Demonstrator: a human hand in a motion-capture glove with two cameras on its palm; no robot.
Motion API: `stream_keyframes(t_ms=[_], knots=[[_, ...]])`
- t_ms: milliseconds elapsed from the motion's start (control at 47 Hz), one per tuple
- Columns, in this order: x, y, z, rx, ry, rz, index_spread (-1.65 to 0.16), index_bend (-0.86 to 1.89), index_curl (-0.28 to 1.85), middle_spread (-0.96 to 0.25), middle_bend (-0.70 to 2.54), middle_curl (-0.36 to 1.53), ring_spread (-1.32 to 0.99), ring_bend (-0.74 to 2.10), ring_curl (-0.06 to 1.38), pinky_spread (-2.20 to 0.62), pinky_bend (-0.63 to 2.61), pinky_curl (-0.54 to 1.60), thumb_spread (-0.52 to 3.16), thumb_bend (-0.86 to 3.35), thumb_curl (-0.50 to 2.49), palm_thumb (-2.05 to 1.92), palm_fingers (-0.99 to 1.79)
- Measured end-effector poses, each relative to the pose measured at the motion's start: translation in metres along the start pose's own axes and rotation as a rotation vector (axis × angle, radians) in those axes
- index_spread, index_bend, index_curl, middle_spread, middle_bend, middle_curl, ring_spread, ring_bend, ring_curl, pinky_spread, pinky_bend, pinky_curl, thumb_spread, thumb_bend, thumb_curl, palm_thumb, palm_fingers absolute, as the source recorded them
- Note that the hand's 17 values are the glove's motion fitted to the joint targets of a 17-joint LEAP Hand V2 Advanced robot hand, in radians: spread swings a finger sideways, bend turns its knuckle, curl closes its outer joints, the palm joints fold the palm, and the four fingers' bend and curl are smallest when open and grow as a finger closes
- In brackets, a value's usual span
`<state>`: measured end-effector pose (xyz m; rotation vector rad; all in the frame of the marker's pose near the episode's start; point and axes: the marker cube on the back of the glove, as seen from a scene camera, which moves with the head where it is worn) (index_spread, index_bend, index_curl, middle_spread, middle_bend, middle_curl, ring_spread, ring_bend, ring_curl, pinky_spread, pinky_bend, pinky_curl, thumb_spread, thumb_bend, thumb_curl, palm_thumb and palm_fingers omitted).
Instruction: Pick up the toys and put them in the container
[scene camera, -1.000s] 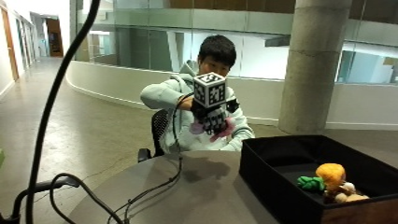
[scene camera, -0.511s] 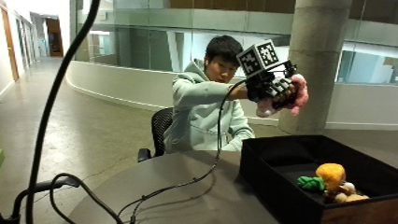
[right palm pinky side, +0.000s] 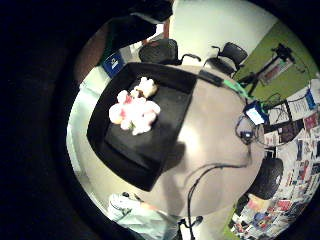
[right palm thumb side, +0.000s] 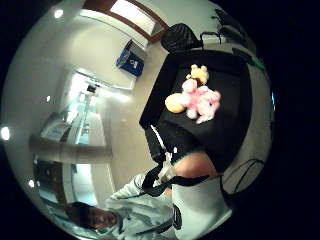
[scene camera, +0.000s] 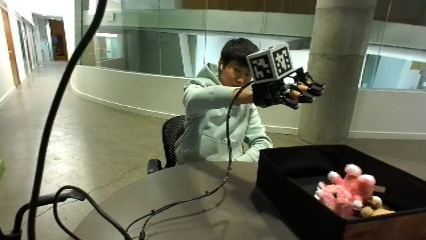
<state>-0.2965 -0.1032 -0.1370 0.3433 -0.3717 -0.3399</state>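
I sit on a dark chair (scene camera: 172, 136) behind the round grey surface (scene camera: 200, 205), in the middle of the outside view, and my right hand (scene camera: 293, 91) is raised high in the upper right part of that frame, well above the black container (scene camera: 286, 185). The fingers of this gloved hand are spread and only a little bent, and they hold nothing. The container stands on the surface at the lower right of the outside view, and its near wall is close to the edge of the frame. Inside it lies a pink plush toy (scene camera: 346, 192), in the lower right corner of this view, and just beside it, touching it, I see a small tan toy (scene camera: 374, 207) that is partly hidden by the container wall. In the little finger side palm view the container (right palm pinky side: 115, 145) is in the centre left and the pink plush toy (right palm pinky side: 135, 112) lies on its dark floor, with the tan toy (right palm pinky side: 146, 86) next to it. In the thumb side palm view the same toys appear in the upper centre, the pink plush toy (right palm thumb side: 200, 102) with a yellow part beside it; I cannot tell if this part belongs to it. A black cable (scene camera: 193, 197) runs across the surface from the lower left of the outside view.
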Motion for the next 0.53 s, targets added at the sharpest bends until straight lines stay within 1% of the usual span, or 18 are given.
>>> stream_keyframes(t_ms=[85,234,362,532], knots=[[0.014,0.015,-0.021,0.042,0.044,0.004,-0.18,0.15,0.30,-0.04,0.20,0.41,-0.09,0.38,0.27,-0.03,0.83,0.37,1.22,-0.02,0.48,0.07,-0.24],[0.046,0.049,-0.051,0.092,0.087,0.025,-0.20,0.15,0.30,-0.03,0.17,0.39,-0.09,0.32,0.25,0.00,0.74,0.34,1.26,-0.02,0.43,0.06,-0.15],[0.093,0.093,-0.069,0.105,0.080,0.121,-0.20,0.18,0.32,-0.03,0.16,0.38,-0.09,0.29,0.25,0.01,0.68,0.32,1.28,-0.01,0.40,0.05,-0.09],[0.154,0.147,-0.071,0.087,0.054,0.251,-0.20,0.21,0.35,-0.03,0.17,0.37,-0.09,0.27,0.25,0.01,0.62,0.31,1.30,-0.01,0.37,0.04,-0.03]])
